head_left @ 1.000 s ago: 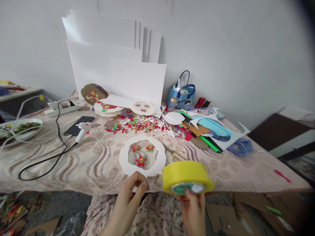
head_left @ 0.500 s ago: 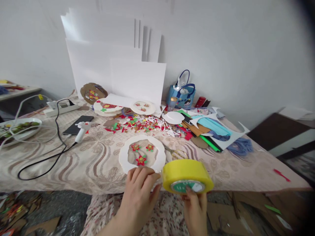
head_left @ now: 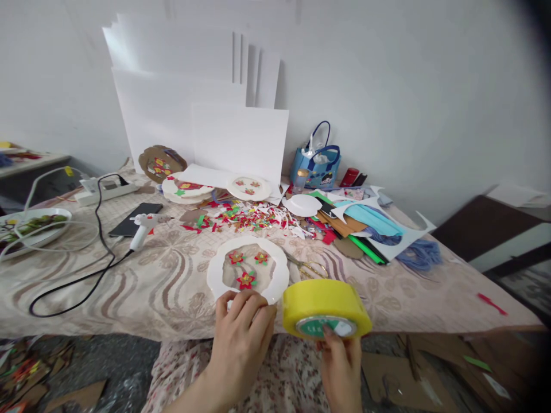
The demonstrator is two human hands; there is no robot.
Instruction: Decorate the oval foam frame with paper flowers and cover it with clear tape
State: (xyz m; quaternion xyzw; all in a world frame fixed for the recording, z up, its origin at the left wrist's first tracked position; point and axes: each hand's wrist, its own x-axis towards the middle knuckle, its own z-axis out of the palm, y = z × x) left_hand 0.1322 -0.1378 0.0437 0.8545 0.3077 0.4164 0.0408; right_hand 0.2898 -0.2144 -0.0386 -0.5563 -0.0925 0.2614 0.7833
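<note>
At lower centre-right, the smooth yellow tape roll (head_left: 325, 301), gripped by the right hand (head_left: 343, 370), overlaps the front edge of the patterned cloth (head_left: 413, 301) in view, with open room to its right. The left hand (head_left: 241, 341), fingers curled, covers part of the scalloped white ring's (head_left: 280, 269) near rim at lower centre; whether it pinches anything I cannot tell. Shredded paper (head_left: 262, 218) crowds mid-frame beyond

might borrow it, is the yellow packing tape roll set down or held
Held: the right hand grips the packing tape roll, its thumb on the green core label. Whether it also touches the tablecloth, cannot tell.
</note>
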